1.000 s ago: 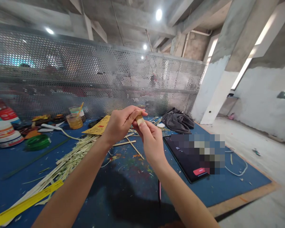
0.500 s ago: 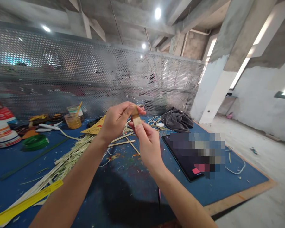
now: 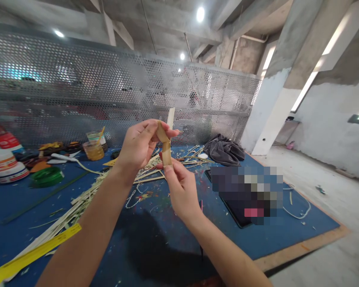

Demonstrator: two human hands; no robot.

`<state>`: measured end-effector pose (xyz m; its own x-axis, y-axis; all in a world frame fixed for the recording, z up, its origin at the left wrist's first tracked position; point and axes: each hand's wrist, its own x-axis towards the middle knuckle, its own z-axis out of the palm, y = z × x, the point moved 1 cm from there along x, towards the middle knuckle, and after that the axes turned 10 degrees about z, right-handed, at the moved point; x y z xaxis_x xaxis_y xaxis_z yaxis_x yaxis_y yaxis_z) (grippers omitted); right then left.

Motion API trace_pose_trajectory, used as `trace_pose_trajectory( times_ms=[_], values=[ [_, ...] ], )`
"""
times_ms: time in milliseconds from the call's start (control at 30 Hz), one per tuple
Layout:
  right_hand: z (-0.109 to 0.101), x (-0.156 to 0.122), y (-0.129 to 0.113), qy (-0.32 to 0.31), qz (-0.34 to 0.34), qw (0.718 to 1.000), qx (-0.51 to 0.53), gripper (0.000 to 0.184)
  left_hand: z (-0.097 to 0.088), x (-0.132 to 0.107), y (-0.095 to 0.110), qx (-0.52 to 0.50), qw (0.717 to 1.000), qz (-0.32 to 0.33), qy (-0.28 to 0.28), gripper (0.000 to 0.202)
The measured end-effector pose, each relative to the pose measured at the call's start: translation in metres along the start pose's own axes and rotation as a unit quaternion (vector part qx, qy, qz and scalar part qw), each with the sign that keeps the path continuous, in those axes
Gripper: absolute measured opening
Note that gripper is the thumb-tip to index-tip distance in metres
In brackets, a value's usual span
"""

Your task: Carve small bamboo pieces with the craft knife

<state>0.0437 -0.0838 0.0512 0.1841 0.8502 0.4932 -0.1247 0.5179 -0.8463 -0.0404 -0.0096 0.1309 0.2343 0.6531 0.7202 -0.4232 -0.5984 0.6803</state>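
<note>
Between my two hands, above the blue table, is a flat tan strip (image 3: 166,153), like split bamboo or a dried leaf, bent into a fold. My left hand (image 3: 139,142) pinches its upper part between thumb and fingers. Lower down, my right hand (image 3: 182,187) grips the strip between thumb and forefinger. A pale end of the strip sticks up behind my left fingertips. Beneath and beyond my hands lie loose pale strips (image 3: 149,177), with a long bundle of thin strips (image 3: 86,199) running past my left forearm.
A yellow tape or ruler (image 3: 38,251) lies at lower left. Bottles (image 3: 6,163), a green tape roll (image 3: 48,176) and a cup of amber liquid (image 3: 93,150) stand on the left. At right are a dark tablet (image 3: 236,213), partly blurred, and a grey cloth (image 3: 223,150); a perforated metal screen (image 3: 122,91) stands behind.
My hands have moved slightly left and farther apart. More of the strip shows between them, now sharply bent, and its pale end has come into view above my left fingers.
</note>
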Motion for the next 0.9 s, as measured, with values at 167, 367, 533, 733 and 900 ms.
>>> trace_pose_trajectory(
  times_ms=[167, 367, 533, 733, 900],
  values=[
    [-0.005, -0.003, 0.001, 0.011, -0.027, 0.998, -0.052, 0.023, -0.002, -0.001, 0.001, 0.007, 1.0, -0.017, -0.016, 0.021],
    [-0.024, -0.003, -0.006, 0.035, -0.009, 0.987, -0.156, 0.025, -0.012, -0.005, 0.007, 0.027, 0.983, 0.036, -0.176, 0.029],
    [-0.045, 0.013, -0.007, 0.068, -0.022, 0.981, -0.181, 0.024, -0.018, -0.003, 0.003, 0.011, 0.991, 0.003, -0.13, 0.049],
    [-0.056, 0.046, -0.006, 0.039, -0.074, 0.942, -0.324, 0.028, -0.011, 0.002, -0.005, 0.057, 0.992, -0.081, -0.072, 0.041],
    [-0.052, 0.073, 0.002, -0.003, -0.098, 0.9, -0.426, 0.021, -0.006, -0.001, -0.025, 0.124, 0.972, -0.198, -0.038, 0.04]
  ],
)
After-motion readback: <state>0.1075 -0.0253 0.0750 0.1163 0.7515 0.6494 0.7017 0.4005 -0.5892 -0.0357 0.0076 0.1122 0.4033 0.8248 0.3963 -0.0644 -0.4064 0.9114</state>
